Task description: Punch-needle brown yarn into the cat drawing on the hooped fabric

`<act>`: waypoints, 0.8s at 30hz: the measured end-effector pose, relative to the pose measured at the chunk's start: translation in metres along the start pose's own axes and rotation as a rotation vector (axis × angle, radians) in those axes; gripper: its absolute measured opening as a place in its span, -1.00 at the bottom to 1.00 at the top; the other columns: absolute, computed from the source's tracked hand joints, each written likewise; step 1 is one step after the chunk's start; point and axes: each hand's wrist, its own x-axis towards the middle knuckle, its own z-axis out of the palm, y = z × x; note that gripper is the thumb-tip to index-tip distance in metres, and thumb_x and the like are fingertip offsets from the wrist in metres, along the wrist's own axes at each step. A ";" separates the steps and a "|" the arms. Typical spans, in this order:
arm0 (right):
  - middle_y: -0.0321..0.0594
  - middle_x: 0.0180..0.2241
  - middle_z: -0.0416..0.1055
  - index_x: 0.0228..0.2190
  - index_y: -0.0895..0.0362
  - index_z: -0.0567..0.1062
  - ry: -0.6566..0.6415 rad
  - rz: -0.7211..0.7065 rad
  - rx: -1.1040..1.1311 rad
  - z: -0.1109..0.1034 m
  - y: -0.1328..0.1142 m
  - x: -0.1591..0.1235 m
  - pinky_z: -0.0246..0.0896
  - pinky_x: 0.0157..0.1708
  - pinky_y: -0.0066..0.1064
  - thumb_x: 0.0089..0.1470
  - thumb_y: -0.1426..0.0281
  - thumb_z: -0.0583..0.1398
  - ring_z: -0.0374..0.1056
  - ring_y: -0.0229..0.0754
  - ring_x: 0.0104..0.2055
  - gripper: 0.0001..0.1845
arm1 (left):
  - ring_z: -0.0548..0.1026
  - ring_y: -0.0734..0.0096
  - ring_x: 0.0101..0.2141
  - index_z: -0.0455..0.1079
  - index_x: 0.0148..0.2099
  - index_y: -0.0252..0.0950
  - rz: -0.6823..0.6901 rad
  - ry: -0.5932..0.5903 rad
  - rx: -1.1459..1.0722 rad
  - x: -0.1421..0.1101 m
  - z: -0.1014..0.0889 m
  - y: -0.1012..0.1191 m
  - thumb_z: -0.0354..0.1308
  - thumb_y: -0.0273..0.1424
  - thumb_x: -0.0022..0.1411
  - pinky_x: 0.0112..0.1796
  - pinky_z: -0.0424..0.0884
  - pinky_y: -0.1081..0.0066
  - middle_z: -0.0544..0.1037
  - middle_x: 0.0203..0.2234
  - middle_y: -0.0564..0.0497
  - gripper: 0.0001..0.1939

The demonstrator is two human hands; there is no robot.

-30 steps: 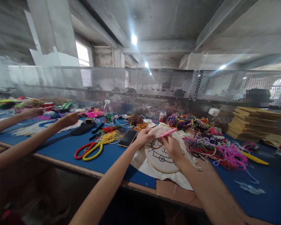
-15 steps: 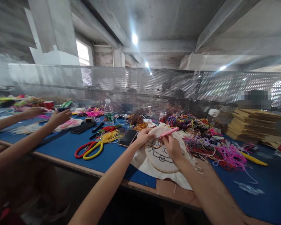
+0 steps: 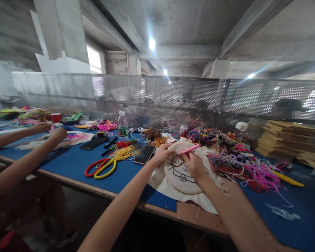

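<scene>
White cloth stretched in a round embroidery hoop lies near the table's front edge, its loose margin spread around it. Dark stitched or drawn lines and a loop of brown yarn show on the cloth. My left hand grips the hoop's upper left rim, fingers closed around it. Above the cloth, my right hand is closed on a pink pen-shaped tool, probably a punch needle, tilted with its lower tip toward the brown loop. Whether the tip touches the fabric I cannot tell.
Red-and-yellow-handled scissors and a phone lie to the left. Tangled yarn heaps up on the right, near a stack of brown paper. A plastic bottle and a can stand behind. A co-worker's hands work at far left.
My hands keep almost the same hold, with the hoop and pink tool barely shifted. At the left, the co-worker's nearer hand has moved down and left, and no dark object shows in it now.
</scene>
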 end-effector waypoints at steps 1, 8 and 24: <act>-0.07 -0.34 0.50 -0.30 0.16 0.43 -0.003 -0.003 -0.001 -0.001 -0.001 0.000 0.23 -0.30 -0.36 0.15 0.23 -0.02 0.42 -0.05 -0.25 -0.67 | 0.43 0.33 -0.27 0.49 -0.17 -0.39 0.005 0.001 0.002 0.000 0.000 0.000 0.18 -0.44 -0.07 -0.17 0.29 0.43 0.54 -0.32 -0.02 -0.66; -0.13 -0.34 0.48 -0.33 0.14 0.46 -0.024 -0.075 0.055 -0.003 -0.004 0.004 0.24 -0.24 -0.35 0.11 0.26 0.05 0.38 -0.12 -0.25 -0.74 | 0.43 0.33 -0.28 0.49 -0.17 -0.40 0.035 -0.001 0.046 0.000 0.001 0.001 0.16 -0.44 -0.04 -0.19 0.30 0.44 0.55 -0.32 -0.01 -0.67; -0.12 -0.34 0.49 -0.32 0.16 0.46 -0.083 0.005 0.145 -0.005 -0.006 0.003 0.24 -0.24 -0.31 0.10 0.26 0.06 0.39 -0.09 -0.26 -0.73 | 0.42 0.30 -0.25 0.50 -0.20 -0.42 0.071 -0.017 0.092 0.001 0.002 0.001 0.12 -0.46 -0.05 -0.11 0.26 0.38 0.54 -0.29 -0.02 -0.68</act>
